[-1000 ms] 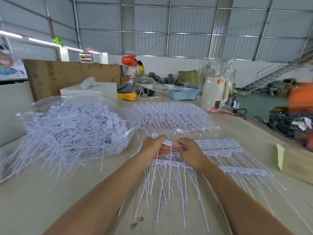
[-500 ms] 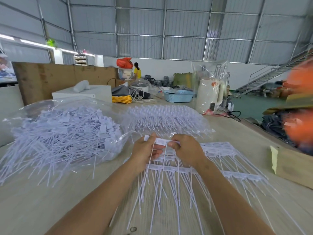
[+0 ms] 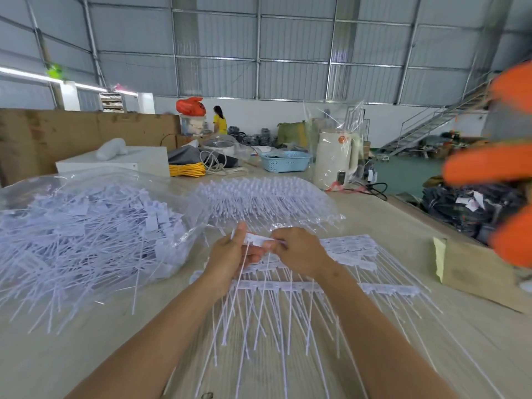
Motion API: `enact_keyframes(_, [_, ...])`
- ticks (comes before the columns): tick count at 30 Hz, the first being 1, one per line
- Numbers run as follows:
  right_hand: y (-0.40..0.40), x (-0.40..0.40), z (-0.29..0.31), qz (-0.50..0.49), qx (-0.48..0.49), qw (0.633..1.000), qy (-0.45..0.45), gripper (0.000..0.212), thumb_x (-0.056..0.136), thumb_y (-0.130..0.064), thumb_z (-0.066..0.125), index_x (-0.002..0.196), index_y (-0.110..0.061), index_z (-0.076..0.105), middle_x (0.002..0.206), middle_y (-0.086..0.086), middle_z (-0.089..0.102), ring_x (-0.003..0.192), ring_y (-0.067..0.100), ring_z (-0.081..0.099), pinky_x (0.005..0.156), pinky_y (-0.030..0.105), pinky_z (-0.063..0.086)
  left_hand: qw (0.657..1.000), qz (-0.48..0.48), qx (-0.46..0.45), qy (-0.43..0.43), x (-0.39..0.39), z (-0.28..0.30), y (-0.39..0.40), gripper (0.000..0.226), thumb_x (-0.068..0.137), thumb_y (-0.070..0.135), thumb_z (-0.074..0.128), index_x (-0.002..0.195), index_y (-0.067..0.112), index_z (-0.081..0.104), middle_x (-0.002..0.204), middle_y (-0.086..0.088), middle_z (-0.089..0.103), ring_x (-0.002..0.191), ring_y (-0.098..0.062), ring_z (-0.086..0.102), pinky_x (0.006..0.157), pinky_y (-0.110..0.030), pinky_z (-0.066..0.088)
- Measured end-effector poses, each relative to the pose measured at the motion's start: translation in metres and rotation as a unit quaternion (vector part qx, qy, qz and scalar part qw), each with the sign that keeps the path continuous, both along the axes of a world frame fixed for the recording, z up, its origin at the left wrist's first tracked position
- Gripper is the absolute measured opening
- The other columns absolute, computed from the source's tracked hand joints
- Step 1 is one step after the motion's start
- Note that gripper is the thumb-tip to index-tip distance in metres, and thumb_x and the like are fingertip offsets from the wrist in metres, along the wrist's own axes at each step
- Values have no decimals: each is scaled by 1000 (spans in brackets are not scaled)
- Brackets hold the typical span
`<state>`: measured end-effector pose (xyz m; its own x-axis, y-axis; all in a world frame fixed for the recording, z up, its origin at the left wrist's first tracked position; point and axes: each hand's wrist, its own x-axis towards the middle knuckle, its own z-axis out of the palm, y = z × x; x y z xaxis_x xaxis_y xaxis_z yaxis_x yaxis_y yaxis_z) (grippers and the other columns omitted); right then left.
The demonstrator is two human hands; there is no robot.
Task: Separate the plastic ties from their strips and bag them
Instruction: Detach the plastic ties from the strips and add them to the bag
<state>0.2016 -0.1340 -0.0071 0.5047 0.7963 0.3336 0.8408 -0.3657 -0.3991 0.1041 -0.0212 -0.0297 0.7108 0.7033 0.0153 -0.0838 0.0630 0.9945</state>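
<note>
My left hand (image 3: pixel 230 251) and my right hand (image 3: pixel 299 251) together pinch a short white strip of ties (image 3: pixel 257 239) just above the table, its thin tails hanging down between my wrists. Beneath them lie more uncut strips of white plastic ties (image 3: pixel 325 286) in rows, tails pointing toward me. At the left a clear plastic bag (image 3: pixel 95 226) holds a big heap of separated ties, several sticking out of its mouth. A second clear bag of strips (image 3: pixel 267 197) lies behind my hands.
A cardboard piece with yellow tape (image 3: pixel 472 272) sits at the right table edge. Behind stand a white kettle (image 3: pixel 335 159), a blue basket (image 3: pixel 285 161), yellow cord (image 3: pixel 187 169) and a white box (image 3: pixel 115 162). A person's blurred orange-gloved hand (image 3: pixel 495 165) shows at the far right.
Both hands have lifted the strip slightly higher. The view has tilted up, and the orange gloved hand at the right has come further into view.
</note>
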Motion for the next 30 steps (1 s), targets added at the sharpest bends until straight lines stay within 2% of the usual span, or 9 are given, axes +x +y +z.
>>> enact_keyframes(4, [2, -4, 2, 48, 30, 996, 62, 19, 93, -28, 56, 101, -15, 67, 87, 8, 66, 78, 23, 59, 73, 33, 45, 999, -24, 13, -39, -4, 2, 0, 37, 97, 42, 45, 85, 14, 68, 67, -6, 67, 52, -13, 58, 55, -25, 44])
enact_keyframes(8, [4, -9, 4, 66, 30, 992, 100, 27, 91, -29, 58, 66, -21, 56, 64, 1, 53, 61, 18, 50, 61, 32, 39, 995, -66, 35, -68, -8, 5, -3, 30, 98, 28, 48, 91, 5, 65, 62, -6, 58, 44, -12, 47, 46, -21, 41])
enact_keyframes(11, [3, -8, 6, 33, 14, 997, 63, 23, 92, -33, 55, 74, -19, 60, 69, 2, 57, 68, 21, 54, 64, 34, 41, 995, -22, 92, -43, -8, 7, -6, 29, 97, 24, 51, 95, -3, 61, 54, -1, 51, 43, -11, 42, 40, -18, 36])
enact_keyframes(17, [3, -12, 9, 17, 7, 1000, 5, 36, 93, -26, 53, 59, -31, 41, 62, -10, 45, 71, 18, 47, 63, 27, 31, 974, 21, 227, 3, -9, 16, -8, 29, 94, 30, 57, 72, 12, 53, 50, -1, 51, 34, -4, 39, 38, -16, 31])
enact_keyframes(19, [2, -13, 10, 12, -16, 999, -37, 23, 93, -26, 52, 71, -33, 55, 74, -11, 57, 80, 21, 53, 72, 29, 36, 973, 30, 228, 22, -7, 18, -8, 28, 93, 25, 58, 69, 12, 53, 45, 1, 49, 31, -4, 38, 36, -15, 29])
enact_keyframes(22, [1, -15, 10, -6, -55, 991, -119, 21, 94, -26, 51, 111, -33, 62, 111, -8, 63, 102, 17, 58, 93, 38, 33, 989, -16, 136, 47, -7, 20, -6, 24, 91, 17, 60, 70, 12, 52, 38, 6, 44, 29, -5, 33, 32, -13, 24])
enact_keyframes(26, [0, -13, 14, 89, 41, 995, 16, 20, 92, -14, 56, 77, -26, 62, 65, -26, 51, 67, -6, 49, 72, 23, 34, 990, -133, -46, 16, -12, 26, 4, 28, 94, 18, 56, 68, 17, 46, 39, 7, 29, 29, -2, 21, 28, -10, 12])
enact_keyframes(28, [-2, -17, 20, 138, 73, 983, 94, 39, 91, -8, 57, 64, -36, 51, 55, -28, 51, 59, -12, 47, 63, 10, 32, 977, -195, -89, -1, -15, 26, 9, 29, 94, 21, 53, 65, 18, 47, 38, 8, 28, 27, -1, 21, 26, -10, 12])
enact_keyframes(30, [-6, -20, 24, 168, 100, 970, 141, 39, 91, -4, 55, 64, -31, 51, 54, -20, 49, 55, -8, 45, 59, 8, 33, 959, -248, -130, -40, -19, 26, 12, 28, 85, 26, 55, 58, 19, 54, 35, 9, 29, 26, 0, 23, 24, -10, 14])
